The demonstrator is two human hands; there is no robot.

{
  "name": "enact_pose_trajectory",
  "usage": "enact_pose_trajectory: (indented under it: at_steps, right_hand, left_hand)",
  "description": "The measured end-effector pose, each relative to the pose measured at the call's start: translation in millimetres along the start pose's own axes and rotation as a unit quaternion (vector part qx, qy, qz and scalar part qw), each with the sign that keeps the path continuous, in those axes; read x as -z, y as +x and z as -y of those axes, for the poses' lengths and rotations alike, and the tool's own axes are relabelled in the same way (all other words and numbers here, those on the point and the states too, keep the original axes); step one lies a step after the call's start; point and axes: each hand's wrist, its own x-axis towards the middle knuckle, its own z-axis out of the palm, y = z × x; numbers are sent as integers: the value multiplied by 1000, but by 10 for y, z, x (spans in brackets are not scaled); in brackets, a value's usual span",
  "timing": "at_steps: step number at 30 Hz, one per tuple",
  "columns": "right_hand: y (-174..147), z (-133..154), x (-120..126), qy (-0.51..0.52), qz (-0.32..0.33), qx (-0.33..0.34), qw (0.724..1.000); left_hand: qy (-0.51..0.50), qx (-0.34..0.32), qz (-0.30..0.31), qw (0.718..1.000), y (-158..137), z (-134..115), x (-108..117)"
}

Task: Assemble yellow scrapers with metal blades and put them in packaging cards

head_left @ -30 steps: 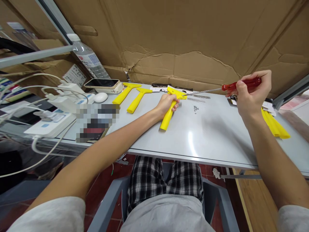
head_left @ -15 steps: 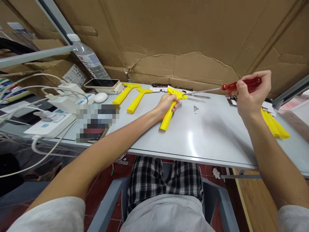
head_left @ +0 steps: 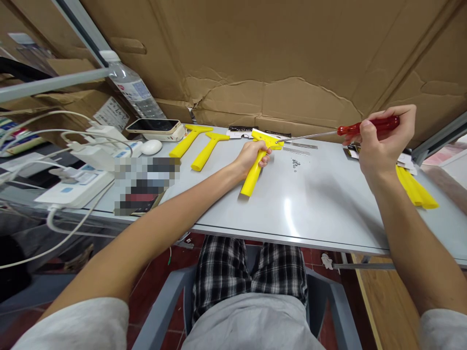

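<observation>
Indoors, over a pale table point(head_left: 328, 214), the right hand point(head_left: 388, 141) grips a red-handled screwdriver point(head_left: 346, 130), its tip at the head of a yellow T-shaped tool point(head_left: 251, 177) clasped in the left hand point(head_left: 251, 154), near thin metal strips point(head_left: 305, 145) and tiny dark pieces point(head_left: 295, 164).

A makeshift workshop corner at a metal-framed table point(head_left: 335, 209).
Plain cardboard point(head_left: 292, 53) lines the back edge; loose yellow T-shaped tools point(head_left: 209, 154) lie toward the back left corner, with more toward the right end, a scatter of small dark bits point(head_left: 295, 164) between, and a red-handled screwdriver point(head_left: 348, 130) above the top. A crowded power strip point(head_left: 63, 194) at the left end and a plastic chair point(head_left: 343, 311) at the front edge suit improvised handwork; home or business, I cannot tell.
</observation>
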Motion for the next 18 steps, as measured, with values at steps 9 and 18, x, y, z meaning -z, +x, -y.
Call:
enact_pose_trajectory:
  at_steps: [9,18]
  right_hand:
    - [8,34,18,-4,-4,-4,1000]
    - [9,-32,5,5,-9,-12,1000]
  left_hand:
    - [9,-5,7,1000,13,0,17]
    - [15,-14,3,1000,26,17,27]
